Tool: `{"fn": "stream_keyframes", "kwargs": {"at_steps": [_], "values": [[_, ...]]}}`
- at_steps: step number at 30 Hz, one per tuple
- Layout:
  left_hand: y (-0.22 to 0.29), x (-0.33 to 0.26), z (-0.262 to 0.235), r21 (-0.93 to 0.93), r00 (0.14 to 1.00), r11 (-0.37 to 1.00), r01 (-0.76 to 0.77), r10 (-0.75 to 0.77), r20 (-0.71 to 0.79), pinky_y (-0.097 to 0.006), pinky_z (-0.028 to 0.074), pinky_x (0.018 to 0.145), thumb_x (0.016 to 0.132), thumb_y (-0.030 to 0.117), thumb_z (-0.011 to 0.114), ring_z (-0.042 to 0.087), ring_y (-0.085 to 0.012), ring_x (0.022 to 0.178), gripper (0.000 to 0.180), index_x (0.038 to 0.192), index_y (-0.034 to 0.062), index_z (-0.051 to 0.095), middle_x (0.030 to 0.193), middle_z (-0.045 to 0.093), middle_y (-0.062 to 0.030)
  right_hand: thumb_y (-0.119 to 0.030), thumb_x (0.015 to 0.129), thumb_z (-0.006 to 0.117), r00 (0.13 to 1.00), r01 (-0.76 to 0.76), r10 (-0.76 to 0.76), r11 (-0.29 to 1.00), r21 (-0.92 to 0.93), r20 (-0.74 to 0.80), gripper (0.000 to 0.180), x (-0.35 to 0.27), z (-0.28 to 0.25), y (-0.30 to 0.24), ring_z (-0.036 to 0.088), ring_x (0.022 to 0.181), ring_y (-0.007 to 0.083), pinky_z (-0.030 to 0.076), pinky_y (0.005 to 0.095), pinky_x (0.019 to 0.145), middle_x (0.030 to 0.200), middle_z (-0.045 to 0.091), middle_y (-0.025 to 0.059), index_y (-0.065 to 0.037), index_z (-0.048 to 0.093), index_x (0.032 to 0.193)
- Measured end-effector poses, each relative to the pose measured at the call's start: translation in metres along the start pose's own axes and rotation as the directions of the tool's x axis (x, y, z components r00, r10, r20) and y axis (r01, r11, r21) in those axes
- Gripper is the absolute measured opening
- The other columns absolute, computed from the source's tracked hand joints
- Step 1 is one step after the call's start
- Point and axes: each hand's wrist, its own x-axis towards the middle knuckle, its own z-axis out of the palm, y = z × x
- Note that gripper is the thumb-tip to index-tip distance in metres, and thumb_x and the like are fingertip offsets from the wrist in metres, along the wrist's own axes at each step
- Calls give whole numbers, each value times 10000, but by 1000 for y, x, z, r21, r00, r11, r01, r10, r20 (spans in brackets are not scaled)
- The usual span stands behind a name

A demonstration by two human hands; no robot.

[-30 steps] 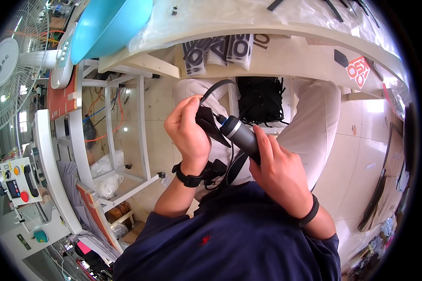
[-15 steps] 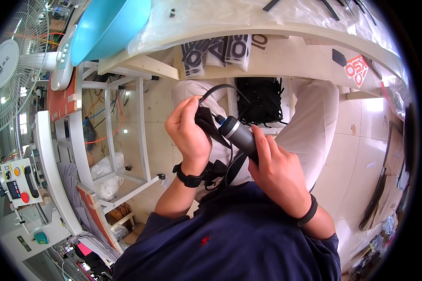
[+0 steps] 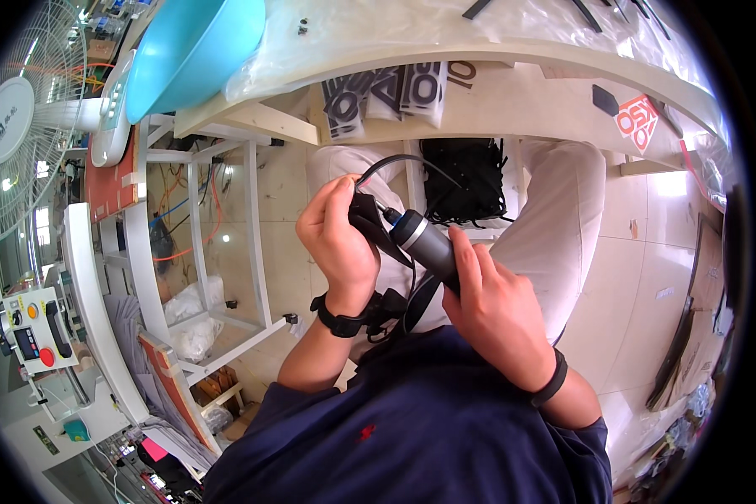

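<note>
My right hand [image 3: 497, 311] is wrapped round a black electric screwdriver [image 3: 427, 242] with a silver ring near its front. The tool's tip points up and left at a black flat piece [image 3: 370, 220], which seems to be leather or plastic. My left hand [image 3: 338, 239] pinches this piece between thumb and fingers. A thin black strap [image 3: 407, 158] arches from it over to the right. Where the tip meets the piece is too small to make out. Beyond the screwdriver, a bundle of black straps [image 3: 464, 181] lies between my knees.
A pale workbench [image 3: 378, 42] covered in clear plastic runs across the front, a turquoise basin [image 3: 195, 59] at its left. Printed packets [image 3: 386, 97] lie on the shelf below. On the left stand a fan [image 3: 8, 122], a white metal frame [image 3: 256, 227] and a control box [image 3: 38, 332].
Both hands hold nearly the same pose, with the screwdriver still against the black piece. The view has shifted very slightly.
</note>
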Motion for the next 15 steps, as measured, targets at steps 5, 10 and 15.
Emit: {"fn": "stream_keyframes", "kwargs": {"at_steps": [5, 10, 15], "values": [[-1, -1, 1, -4, 1000, 1000, 0, 0, -14, -278, 442, 505, 933, 95, 562, 540, -144, 528, 221, 917, -92, 678, 766, 669, -120, -72, 743, 660, 1000, -3, 3, 1000, -5, -1, 626, 0, 1, 0, 615, 648, 193, 507, 332, 529, 868, 568, 93, 51, 470, 1327], [-1, -1, 0, -4, 1000, 1000, 7, -7, -10, -277, 441, 506, 937, 98, 565, 538, -142, 532, 219, 912, -86, 682, 752, 661, -108, -77, 740, 662, 1000, -1, 1, 1000, 1, -2, 628, 0, 2, 1, 614, 642, 192, 507, 332, 526, 872, 571, 94, 49, 473, 1325], [-4, 0, -1, 12, 1000, 1000, 5, -5, -5, -276, 438, 505, 941, 102, 564, 536, -140, 532, 220, 909, -80, 683, 747, 657, -101, -88, 736, 668, 1000, 0, 0, 1000, 1, 2, 639, 0, 2, 2, 617, 645, 194, 505, 330, 522, 874, 572, 95, 50, 473, 1328]]}}
